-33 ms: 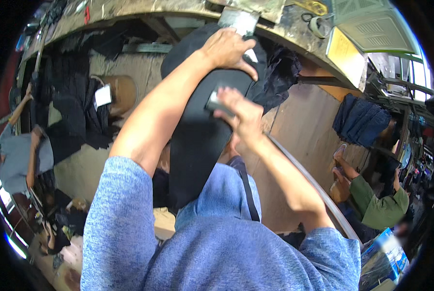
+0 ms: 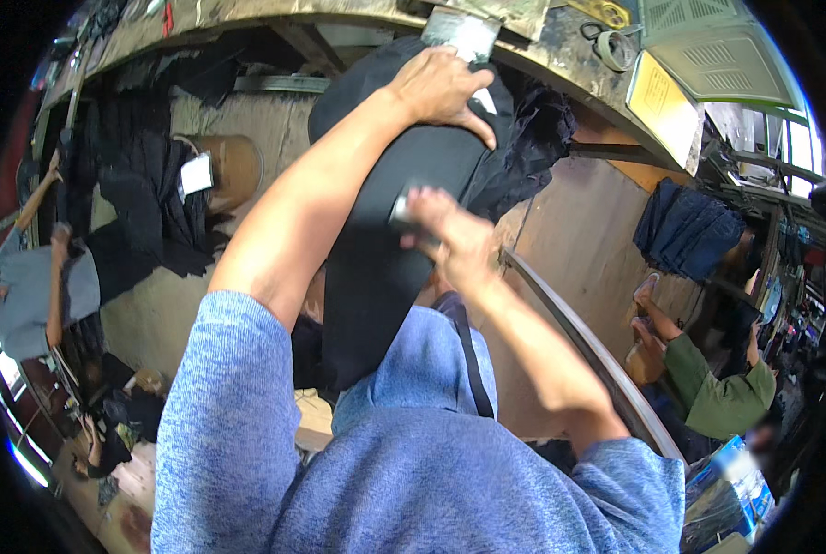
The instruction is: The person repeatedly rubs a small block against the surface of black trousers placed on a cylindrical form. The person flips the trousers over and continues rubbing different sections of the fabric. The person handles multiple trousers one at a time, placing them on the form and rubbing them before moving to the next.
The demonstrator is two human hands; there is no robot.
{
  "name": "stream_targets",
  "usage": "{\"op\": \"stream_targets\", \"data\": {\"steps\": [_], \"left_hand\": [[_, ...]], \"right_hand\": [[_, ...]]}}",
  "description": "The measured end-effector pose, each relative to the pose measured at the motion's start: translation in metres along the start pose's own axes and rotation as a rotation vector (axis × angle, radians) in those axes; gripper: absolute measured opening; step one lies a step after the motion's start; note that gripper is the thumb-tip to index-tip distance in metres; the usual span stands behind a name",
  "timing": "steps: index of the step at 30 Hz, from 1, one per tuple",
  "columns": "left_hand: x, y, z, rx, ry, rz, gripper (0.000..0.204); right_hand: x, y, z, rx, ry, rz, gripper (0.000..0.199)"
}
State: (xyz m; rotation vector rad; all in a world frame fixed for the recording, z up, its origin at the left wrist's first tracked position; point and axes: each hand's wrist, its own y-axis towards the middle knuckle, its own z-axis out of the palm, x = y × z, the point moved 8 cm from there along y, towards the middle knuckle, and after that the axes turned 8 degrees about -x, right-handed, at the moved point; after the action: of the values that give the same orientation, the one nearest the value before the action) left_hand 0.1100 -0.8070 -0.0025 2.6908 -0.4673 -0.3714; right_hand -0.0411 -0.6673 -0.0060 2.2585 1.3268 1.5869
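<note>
The person's two hands (image 2: 442, 90), one small block (image 2: 398, 209), one yellow board (image 2: 658, 95), one round roll (image 2: 614, 52) and one clothes pile (image 2: 688, 229) show.

Cloth (image 2: 369, 305): plain black.
Small block (image 2: 398, 209), motion-blurred: pale grey.
Sweater (image 2: 431, 480): heathered blue, flecked white.
Table (image 2: 572, 55): brown-grey, mottled.
Near the table's right edge: board (image 2: 660, 103), yellow, faintly printed; roll (image 2: 615, 51), off-white; plastic crate (image 2: 718, 66), pale grey-green, edged bright green.
Folded stack (image 2: 690, 229): dark blue.
Co-worker's top (image 2: 718, 392): olive green.
Second co-worker's top (image 2: 39, 300): grey.
</note>
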Motion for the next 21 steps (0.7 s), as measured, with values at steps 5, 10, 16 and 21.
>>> {"op": "stream_targets", "data": {"steps": [5,10,16,21], "left_hand": [[-0.005,-0.010,-0.010,-0.203,0.007,0.019,0.087],[-0.002,-0.007,-0.009,-0.147,-0.024,-0.020,0.088],[0.000,-0.011,-0.007,-0.169,-0.020,0.018,0.090],[-0.003,-0.008,-0.004,-0.010,0.022,-0.073,0.090]], "right_hand": [[0.087,-0.118,0.028,0.439,0.365,0.251,0.054],[0.035,-0.064,0.029,0.545,0.511,0.380,0.042],[0.042,-0.030,0.050,0.158,0.012,0.088,0.057],[0.109,-0.118,0.077,0.491,0.496,0.311,0.044]]}}
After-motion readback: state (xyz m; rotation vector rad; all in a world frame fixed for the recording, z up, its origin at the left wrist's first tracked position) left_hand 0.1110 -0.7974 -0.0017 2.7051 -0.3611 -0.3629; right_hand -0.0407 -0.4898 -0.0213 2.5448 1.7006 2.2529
